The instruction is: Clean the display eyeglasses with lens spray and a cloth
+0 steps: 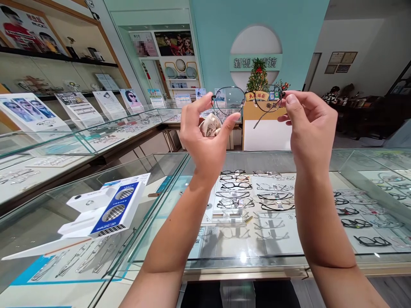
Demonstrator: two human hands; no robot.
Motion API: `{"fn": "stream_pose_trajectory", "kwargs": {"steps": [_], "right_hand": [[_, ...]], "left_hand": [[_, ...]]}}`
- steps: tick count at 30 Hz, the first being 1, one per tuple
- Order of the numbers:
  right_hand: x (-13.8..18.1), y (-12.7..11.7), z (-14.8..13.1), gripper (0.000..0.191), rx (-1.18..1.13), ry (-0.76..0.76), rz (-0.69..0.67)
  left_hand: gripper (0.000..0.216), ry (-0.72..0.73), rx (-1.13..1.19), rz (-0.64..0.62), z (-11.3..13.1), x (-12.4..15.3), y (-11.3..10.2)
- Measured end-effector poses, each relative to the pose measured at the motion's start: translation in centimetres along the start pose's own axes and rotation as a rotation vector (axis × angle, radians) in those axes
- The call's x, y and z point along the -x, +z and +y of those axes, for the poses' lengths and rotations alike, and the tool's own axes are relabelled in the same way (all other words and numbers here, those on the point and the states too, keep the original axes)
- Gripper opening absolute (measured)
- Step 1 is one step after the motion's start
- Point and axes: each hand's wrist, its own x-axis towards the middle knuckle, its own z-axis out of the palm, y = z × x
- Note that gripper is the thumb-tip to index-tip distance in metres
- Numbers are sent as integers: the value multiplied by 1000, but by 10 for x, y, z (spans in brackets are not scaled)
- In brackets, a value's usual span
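A pair of thin, dark-rimmed eyeglasses is held up in the air in front of me, above the display counter. At its left end, my left hand is closed on the frame near the hinge, thumb below the left lens. A crumpled whitish cloth is tucked in that same palm. My right hand pinches the frame's right end between thumb and fingers. One temple arm slants down behind the right lens.
Below my arms is a glass display counter with rows of spectacle frames. A blue and white cardboard display stands on the glass at left. Further back are a reception desk, a potted plant and a seated person.
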Motion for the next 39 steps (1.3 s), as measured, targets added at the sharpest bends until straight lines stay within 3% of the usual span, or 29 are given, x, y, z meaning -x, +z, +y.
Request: {"fn": "stream_pose_trajectory", "kwargs": {"steps": [6, 11, 17, 26, 32, 39], "right_hand": [[1, 1, -4, 19, -16, -44, 8], [3, -1, -3, 26, 45, -89, -12], [8, 0, -12, 30, 68, -84, -57], [4, 2, -5, 25, 28, -62, -30], [4, 1, -1, 29, 84, -91, -50], [-3, 7, 20, 22, -76, -77, 21]], "left_hand": [[61, -6, -36, 22, 1, -4, 0], [60, 12, -43, -86, -18, -12, -3], [67, -85, 41, -155, -30, -18, -5], [65, 14, -38, -34, -27, -9, 5], [66, -8, -4, -48, -23, -5, 5], [62, 105, -92, -30, -14, 1, -1]]}}
